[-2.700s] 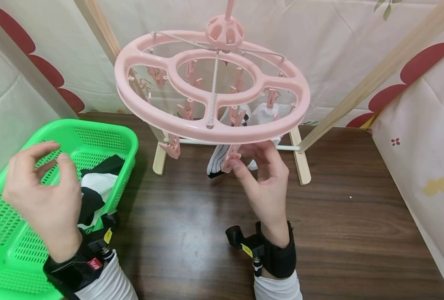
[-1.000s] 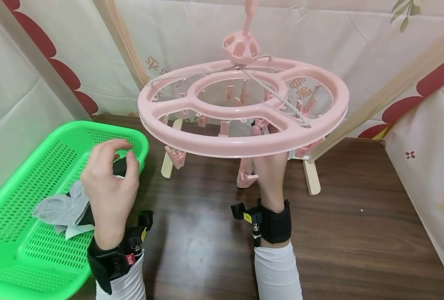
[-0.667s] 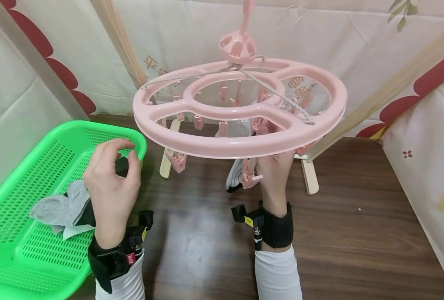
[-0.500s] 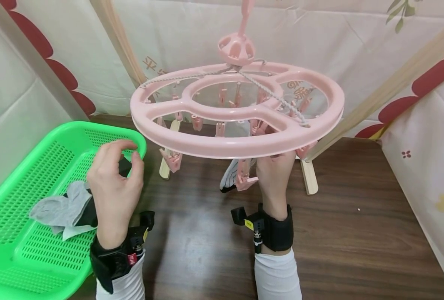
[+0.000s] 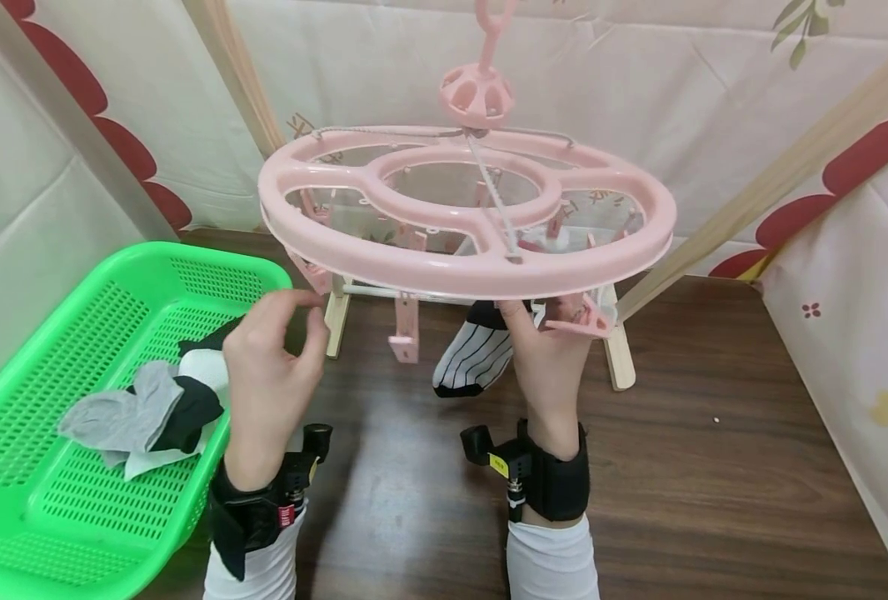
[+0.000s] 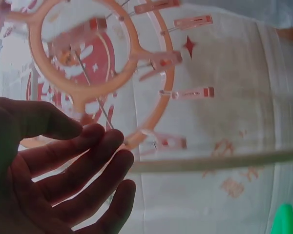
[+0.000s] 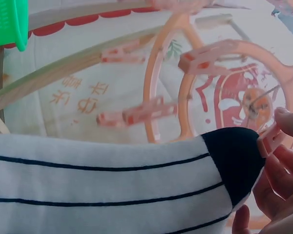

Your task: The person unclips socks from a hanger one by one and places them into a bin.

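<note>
My right hand (image 5: 552, 375) is raised under the near rim of a pink round hanging dryer (image 5: 384, 262). In the right wrist view its thumb and fingers pinch a pink clothes peg (image 7: 270, 140) at the black end of a striped sock (image 7: 102, 178). That white sock with black lines (image 5: 476, 354) hangs down beside the right hand in the head view; the rim hides the fingertips. My left hand (image 5: 275, 375) is held near the dryer's left side, fingers loosely curved and holding nothing. Other pink pegs, such as one peg (image 5: 406, 329), dangle from the dryer.
A green basket (image 5: 9, 367) on the left contains several grey, black and white fabric pieces (image 5: 117, 417). Wooden stand legs (image 5: 759, 183) slope down on both sides, joined low by a white bar (image 5: 429, 294). Printed cloth walls surround the brown wood-grain surface (image 5: 676, 500).
The dryer has turned, its near side swinging left, and the striped sock shows more. My left hand has moved right from over the basket. My right hand remains under the rim.
</note>
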Tool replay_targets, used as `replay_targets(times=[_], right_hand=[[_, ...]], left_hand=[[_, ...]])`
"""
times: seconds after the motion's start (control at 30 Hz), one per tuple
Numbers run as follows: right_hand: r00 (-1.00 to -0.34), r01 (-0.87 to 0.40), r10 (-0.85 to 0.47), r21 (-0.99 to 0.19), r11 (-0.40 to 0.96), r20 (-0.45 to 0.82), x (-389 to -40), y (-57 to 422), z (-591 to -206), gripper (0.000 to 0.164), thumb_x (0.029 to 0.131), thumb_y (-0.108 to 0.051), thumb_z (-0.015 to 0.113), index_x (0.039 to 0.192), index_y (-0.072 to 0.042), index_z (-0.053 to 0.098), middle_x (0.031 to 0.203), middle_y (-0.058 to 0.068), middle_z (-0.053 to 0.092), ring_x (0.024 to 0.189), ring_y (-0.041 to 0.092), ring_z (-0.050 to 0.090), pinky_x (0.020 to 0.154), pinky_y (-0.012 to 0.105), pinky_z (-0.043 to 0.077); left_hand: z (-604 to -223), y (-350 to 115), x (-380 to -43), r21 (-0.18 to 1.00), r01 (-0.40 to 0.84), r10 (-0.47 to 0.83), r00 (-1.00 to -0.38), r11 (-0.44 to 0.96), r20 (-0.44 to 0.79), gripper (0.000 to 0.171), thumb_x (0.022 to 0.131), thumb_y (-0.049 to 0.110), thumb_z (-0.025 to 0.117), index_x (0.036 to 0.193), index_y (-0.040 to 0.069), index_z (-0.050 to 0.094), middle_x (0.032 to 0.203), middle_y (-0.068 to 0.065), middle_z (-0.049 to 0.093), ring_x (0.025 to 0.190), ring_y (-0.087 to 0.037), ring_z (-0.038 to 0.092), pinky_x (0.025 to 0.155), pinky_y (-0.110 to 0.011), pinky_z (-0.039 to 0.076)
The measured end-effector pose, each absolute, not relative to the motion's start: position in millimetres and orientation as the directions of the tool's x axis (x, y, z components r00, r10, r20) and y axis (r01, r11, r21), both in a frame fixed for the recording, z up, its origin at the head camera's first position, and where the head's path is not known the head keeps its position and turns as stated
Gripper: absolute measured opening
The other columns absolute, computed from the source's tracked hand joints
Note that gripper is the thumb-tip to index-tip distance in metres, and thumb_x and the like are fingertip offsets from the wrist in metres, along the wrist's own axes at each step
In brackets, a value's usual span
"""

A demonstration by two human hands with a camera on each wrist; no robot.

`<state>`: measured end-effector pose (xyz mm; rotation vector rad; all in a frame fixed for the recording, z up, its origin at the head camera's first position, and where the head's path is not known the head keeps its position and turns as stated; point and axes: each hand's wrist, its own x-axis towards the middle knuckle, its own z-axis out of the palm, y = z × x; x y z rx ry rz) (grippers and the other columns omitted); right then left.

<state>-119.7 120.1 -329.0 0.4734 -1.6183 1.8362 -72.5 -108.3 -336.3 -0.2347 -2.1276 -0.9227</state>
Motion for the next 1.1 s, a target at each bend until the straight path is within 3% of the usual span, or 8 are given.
replay_targets(times=[0.13,0.27,0.4,0.57,0.8,0.93,1.1], right_hand=[[-0.669,-0.732,0.16,-0.681,0.025,0.726,-116.4,114.9,-326.3,0.052,0.085,-0.018,0.075,0.122,0.014,0.056,0.113,0.017,0.065,0.11,0.033,0.059,0.1,0.049,0.038],[-0.669,-0.731,0.121,-0.679,0.066,0.733,-112.1,111.6,-327.3,0.047,0.087,-0.026,0.073,0.112,0.012,0.062,0.11,0.013,0.066,0.105,0.03,0.061,0.094,0.043,0.045],[-0.699,-0.703,0.118,-0.708,0.067,0.705,-108.1,109.1,-328.6,0.045,0.087,-0.028,0.073,0.112,0.009,0.064,0.108,0.01,0.067,0.098,0.025,0.062,0.084,0.033,0.049],[-0.718,-0.689,0.114,-0.724,0.019,0.687,-105.9,105.4,-328.2,0.043,0.087,-0.025,0.073,0.112,0.01,0.064,0.098,0.012,0.066,0.082,0.021,0.062,0.075,0.03,0.05],[-0.772,-0.632,0.1,-0.774,-0.02,0.628,-104.1,103.7,-329.9,0.043,0.089,-0.023,0.071,0.114,0.011,0.062,0.095,0.008,0.067,0.083,0.019,0.061,0.079,0.032,0.049],[-0.808,-0.589,0.081,-0.798,-0.124,0.584,-104.7,103.8,-331.5,0.046,0.088,-0.023,0.072,0.119,0.009,0.06,0.103,0.011,0.065,0.087,0.02,0.061,0.078,0.03,0.049],[-0.811,-0.572,0.065,-0.766,-0.294,0.581,-108.5,103.3,-334.2,0.058,0.079,-0.029,0.081,0.122,0.002,0.057,0.111,0.012,0.061,0.099,0.022,0.057,0.085,0.03,0.046]], left_hand=[[-339.0,-97.6,-74.3,0.532,0.521,-0.052,-0.68,0.667,0.731,0.005,0.086,-0.001,0.062,0.089,-0.002,0.067,0.084,-0.015,0.067,0.074,-0.026,0.061,0.066,-0.039,0.048],[-343.3,-82.4,-76.3,0.535,0.587,0.012,-0.68,0.608,0.734,0.006,0.083,-0.004,0.066,0.087,-0.001,0.066,0.088,-0.014,0.069,0.08,-0.028,0.065,0.069,-0.042,0.051],[-348.7,-67.4,-79.0,0.563,0.606,0.068,-0.712,0.562,0.698,0.02,0.082,-0.004,0.068,0.102,-0.002,0.067,0.099,-0.015,0.07,0.087,-0.028,0.066,0.076,-0.044,0.051],[-352.0,-53.1,-80.3,0.618,0.584,0.135,-0.775,0.525,0.617,0.034,0.085,0.0,0.069,0.118,-0.001,0.063,0.113,-0.014,0.067,0.105,-0.025,0.063,0.088,-0.041,0.048],[-351.6,-46.8,-79.0,0.638,0.572,0.147,-0.793,0.516,0.592,0.024,0.085,-0.002,0.069,0.109,-0.001,0.065,0.097,-0.01,0.068,0.087,-0.021,0.063,0.076,-0.037,0.05],[-351.8,-50.0,-78.5,0.596,0.58,0.139,-0.771,0.555,0.621,0.018,0.085,-0.002,0.069,0.102,-0.001,0.066,0.092,-0.01,0.067,0.083,-0.022,0.063,0.073,-0.04,0.05],[-353.3,-56.1,-79.1,0.521,0.587,0.122,-0.728,0.62,0.675,0.02,0.083,-0.003,0.07,0.102,-0.001,0.064,0.089,-0.013,0.065,0.081,-0.028,0.063,0.074,-0.047,0.049]])
